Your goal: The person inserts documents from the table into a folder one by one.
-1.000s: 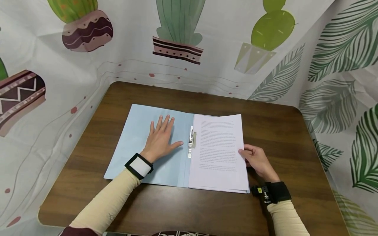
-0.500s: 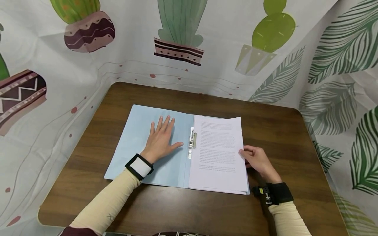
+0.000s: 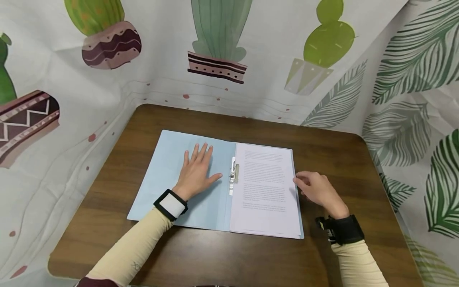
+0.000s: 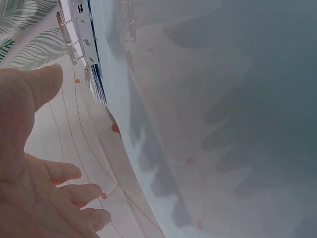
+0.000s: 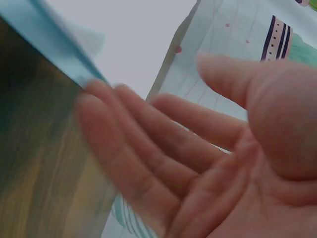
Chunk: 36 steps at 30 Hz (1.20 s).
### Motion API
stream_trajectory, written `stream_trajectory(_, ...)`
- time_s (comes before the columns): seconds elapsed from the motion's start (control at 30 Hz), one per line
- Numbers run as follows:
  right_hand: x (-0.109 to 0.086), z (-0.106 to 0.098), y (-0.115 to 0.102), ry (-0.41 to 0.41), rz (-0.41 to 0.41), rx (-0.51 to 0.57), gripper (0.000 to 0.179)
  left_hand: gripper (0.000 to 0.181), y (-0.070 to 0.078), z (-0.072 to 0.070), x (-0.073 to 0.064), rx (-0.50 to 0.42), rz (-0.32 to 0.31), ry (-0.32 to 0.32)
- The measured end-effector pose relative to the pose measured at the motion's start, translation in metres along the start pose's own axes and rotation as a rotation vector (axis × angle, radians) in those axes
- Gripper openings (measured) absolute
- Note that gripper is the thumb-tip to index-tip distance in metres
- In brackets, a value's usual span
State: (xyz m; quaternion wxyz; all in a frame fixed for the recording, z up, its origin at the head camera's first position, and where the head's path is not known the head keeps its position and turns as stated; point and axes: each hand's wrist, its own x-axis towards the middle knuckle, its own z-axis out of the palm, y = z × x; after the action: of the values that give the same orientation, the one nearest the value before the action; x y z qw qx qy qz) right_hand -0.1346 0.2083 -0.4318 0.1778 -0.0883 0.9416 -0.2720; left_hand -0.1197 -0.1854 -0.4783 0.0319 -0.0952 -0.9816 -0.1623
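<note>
A light blue folder (image 3: 157,179) lies opened flat on the table, its metal binder clip (image 3: 234,173) near the spine. Printed sheets (image 3: 265,221) rest on its right half. My left hand (image 3: 195,175) is over the left cover with fingers and thumb spread; in the left wrist view a gap shows between the fingers and the blue cover (image 4: 257,124). Just off the sheets' right edge is my right hand (image 3: 319,191), holding nothing. In the right wrist view its fingers (image 5: 143,153) are loosely extended, thumb apart, close to the folder's blue edge (image 5: 49,44).
The brown wooden table (image 3: 229,259) reaches past the folder on all sides. A white cloth (image 3: 154,52) printed with cacti and leaves hangs behind and beside it. Both wrists wear black straps (image 3: 348,229).
My right hand has let go of the sheets' right edge and moved slightly right. The top sheet's raised upper corner has come down flat. The left hand stays in place.
</note>
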Motion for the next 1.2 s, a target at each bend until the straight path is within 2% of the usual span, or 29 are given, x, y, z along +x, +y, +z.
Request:
stream_trajectory(0.1,0.004,0.004,-0.002,0.143,-0.096,-0.018,0.052,0.098,0.001,0.000,0.001,0.009,-0.006,-0.006)
stream_trajectory(0.23,0.013,0.013,-0.004,0.288,-0.233,-0.019,0.072,0.097,0.003,0.000,0.002,0.001,-0.007,-0.004)
stream_trajectory(0.33,0.020,0.021,-0.005,0.350,-0.315,-0.030,0.090,0.096,0.005,0.001,0.002,-0.015,-0.010,-0.001)
stream_trajectory(0.47,0.027,0.031,-0.005,0.399,-0.378,-0.082,0.106,0.091,0.008,0.002,0.002,-0.033,-0.014,0.002)
stream_trajectory(0.6,0.030,0.036,-0.005,0.418,-0.403,-0.161,0.111,0.086,0.013,0.001,0.004,-0.043,-0.006,0.006)
stream_trajectory(0.83,0.036,0.040,0.000,0.396,-0.387,-0.261,0.111,0.079,0.022,-0.001,0.008,-0.045,0.006,0.014)
stream_trajectory(1.03,0.036,0.041,0.002,0.364,-0.364,-0.252,0.109,0.068,0.027,0.000,0.017,-0.013,0.056,-0.009)
stream_trajectory(1.2,0.035,0.043,0.004,0.353,-0.353,-0.214,0.108,0.045,0.034,0.000,0.038,-0.009,0.136,-0.048)
